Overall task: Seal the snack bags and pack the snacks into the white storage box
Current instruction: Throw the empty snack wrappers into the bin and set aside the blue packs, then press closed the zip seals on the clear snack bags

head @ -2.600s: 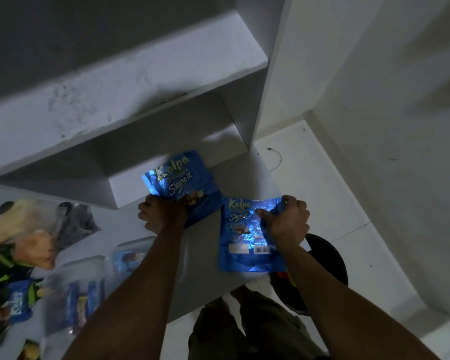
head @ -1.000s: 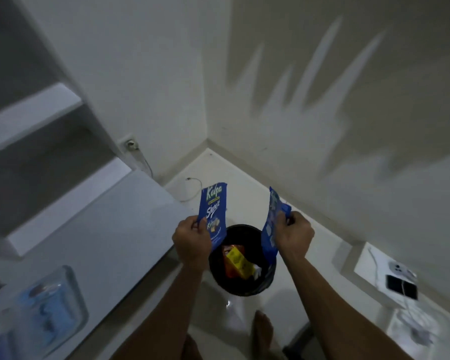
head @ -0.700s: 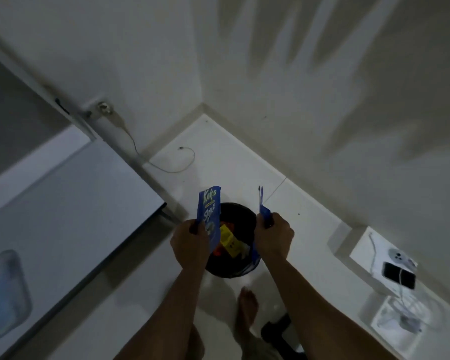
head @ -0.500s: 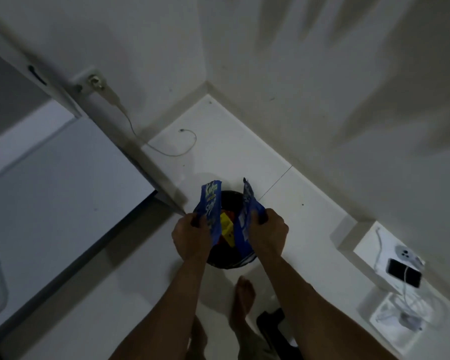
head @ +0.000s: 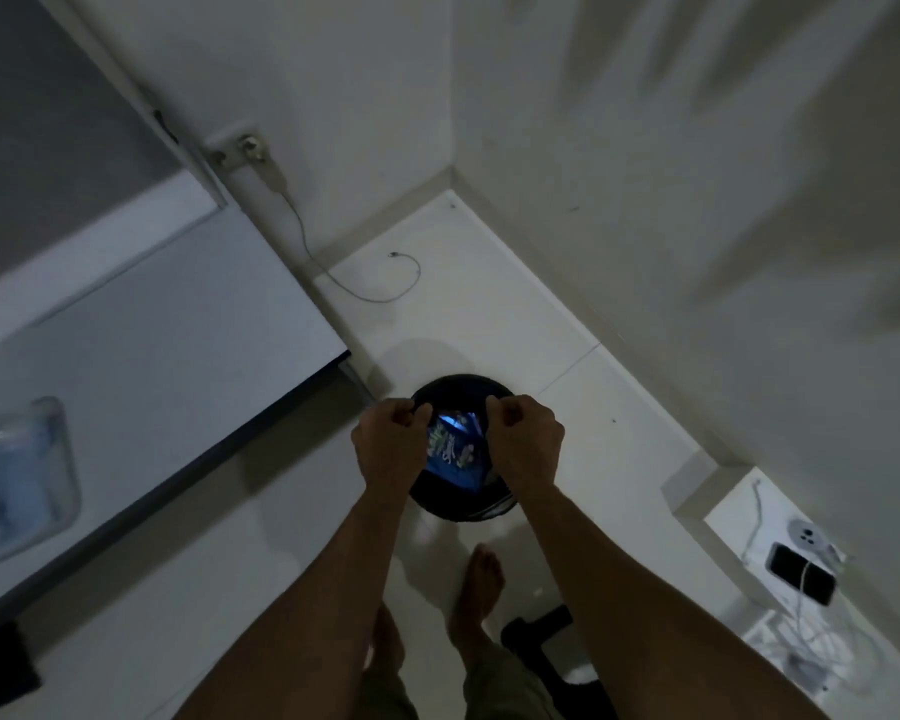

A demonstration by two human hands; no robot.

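Over the black bin (head: pixel 461 504) on the floor, beside the near right corner of the white table (head: pixel 141 356), both hands hang close together with fingers curled. The left hand (head: pixel 388 446) and right hand (head: pixel 526 441) are loosely clenched, and neither appears to grip anything; contact with the bin rim cannot be ruled out in this dim light. Blue snack wrappers (head: pixel 450 452) lie inside the bin, between and below the two hands, apart from the fingers as far as can be judged. The white storage box is not in view. A clear container (head: pixel 22 470) holding blue packets sits at the left edge of the table, well apart from the hands. Risks noted: bare feet (head: pixel 476 595) stand just near the bin, so a careless step back could tip it and spill its contents. A black object (head: pixel 539 634) lies on the floor near the right foot and could trip the person on turning back to the table. Poor lighting could cause a full snack bag to be mistaken for an empty one. Loose cables (head: pixel 811 631) at the near right pose a snag hazard.
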